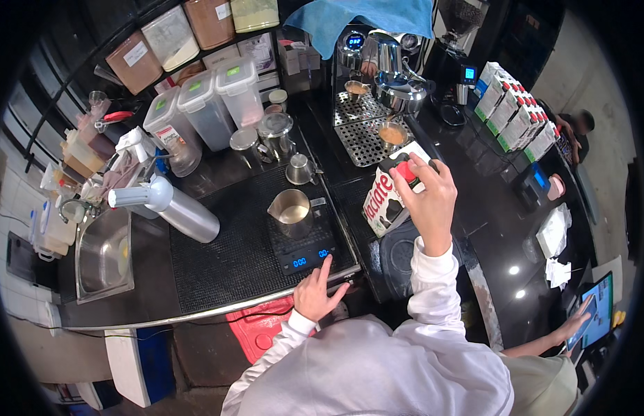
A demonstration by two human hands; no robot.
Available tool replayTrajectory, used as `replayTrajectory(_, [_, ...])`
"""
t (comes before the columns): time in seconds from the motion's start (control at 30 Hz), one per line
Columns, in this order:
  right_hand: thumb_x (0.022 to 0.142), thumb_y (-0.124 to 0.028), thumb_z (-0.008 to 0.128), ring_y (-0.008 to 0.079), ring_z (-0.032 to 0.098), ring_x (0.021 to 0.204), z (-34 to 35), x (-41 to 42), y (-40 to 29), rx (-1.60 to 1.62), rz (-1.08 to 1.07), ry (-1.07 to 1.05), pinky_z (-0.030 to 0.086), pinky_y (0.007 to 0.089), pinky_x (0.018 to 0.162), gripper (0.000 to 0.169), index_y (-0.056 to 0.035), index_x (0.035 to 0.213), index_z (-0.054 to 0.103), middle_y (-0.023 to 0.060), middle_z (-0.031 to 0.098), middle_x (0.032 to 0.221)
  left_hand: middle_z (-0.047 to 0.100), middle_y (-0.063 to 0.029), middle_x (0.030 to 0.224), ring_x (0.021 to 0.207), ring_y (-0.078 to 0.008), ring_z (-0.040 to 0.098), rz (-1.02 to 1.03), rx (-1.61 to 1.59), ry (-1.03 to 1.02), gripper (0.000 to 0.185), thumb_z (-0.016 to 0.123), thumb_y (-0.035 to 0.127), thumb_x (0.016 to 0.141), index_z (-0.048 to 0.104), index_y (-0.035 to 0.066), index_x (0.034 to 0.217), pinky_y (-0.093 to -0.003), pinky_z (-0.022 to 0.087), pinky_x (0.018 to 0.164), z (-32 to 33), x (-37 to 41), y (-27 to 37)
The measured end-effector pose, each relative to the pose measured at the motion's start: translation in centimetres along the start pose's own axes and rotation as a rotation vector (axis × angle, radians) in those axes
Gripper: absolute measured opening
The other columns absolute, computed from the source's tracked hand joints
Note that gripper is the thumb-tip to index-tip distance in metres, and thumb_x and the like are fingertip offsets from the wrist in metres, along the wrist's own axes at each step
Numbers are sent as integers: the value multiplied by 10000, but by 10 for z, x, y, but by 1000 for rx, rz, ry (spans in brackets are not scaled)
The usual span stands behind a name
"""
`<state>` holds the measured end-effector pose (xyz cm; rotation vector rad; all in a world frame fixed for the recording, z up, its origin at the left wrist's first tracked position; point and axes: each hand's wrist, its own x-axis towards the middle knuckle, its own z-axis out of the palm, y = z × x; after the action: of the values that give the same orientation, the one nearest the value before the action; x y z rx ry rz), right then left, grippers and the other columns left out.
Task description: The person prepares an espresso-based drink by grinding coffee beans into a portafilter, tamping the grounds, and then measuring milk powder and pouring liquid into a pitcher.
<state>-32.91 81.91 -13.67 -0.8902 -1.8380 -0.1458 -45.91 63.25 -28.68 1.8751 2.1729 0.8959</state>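
My left hand [316, 294] reaches to the front of a black digital scale [283, 252], its index fingertip at the right end of the lit blue display. Its fingers are apart and hold nothing. On the scale stands a stainless steel milk pitcher [292, 224], with pale light on its inner floor; I cannot tell whether it holds liquid. My right hand [432, 205] has its fingers around the red cap [405, 170] of a milk carton [381, 200]. The carton leans at an angle over the counter, right of the scale.
An espresso machine [353, 148] stands behind, with metal cups of coffee [393, 134] on its drip tray. A silver whipped-cream dispenser [189, 216] and a sink [104, 260] are left. Milk cartons [517, 117] fill the right counter. Another person's hand [574, 321] holds a phone at lower right.
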Motion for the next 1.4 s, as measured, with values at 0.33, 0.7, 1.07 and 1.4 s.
replayTrajectory(0.33, [826,-105,565,107,561,633,11,2,23,516,428,65,434,221,574,137,28,852,583,82,622,758,552,-150,800,646,-289,582,15,-40,0,689,623,397,737,373,10,1248,-354,478,590,0,-2,-4])
replayTrajectory(0.7, [921,-318,375,188,423,1144,22,-18,59,1235,727,-365,312,302,965,473,6,1265,367,116,423,1264,565,-165,856,705,-301,590,6,-49,24,681,642,367,729,377,-15,1227,-356,481,632,3,-4,-4])
replayTrajectory(1.07, [490,-80,831,113,535,935,19,-33,45,1123,588,-537,413,263,848,771,-14,1155,447,40,577,1030,546,-139,800,655,-280,573,13,-56,88,686,640,366,727,370,-7,1237,-350,470,598,9,-7,-6])
replayTrajectory(1.4, [473,-82,835,149,549,936,31,-49,44,1093,557,-226,449,278,830,853,30,1196,395,88,553,1064,542,-139,781,662,-284,564,37,-35,86,687,650,357,720,375,-2,1238,-350,463,615,9,-8,-9])
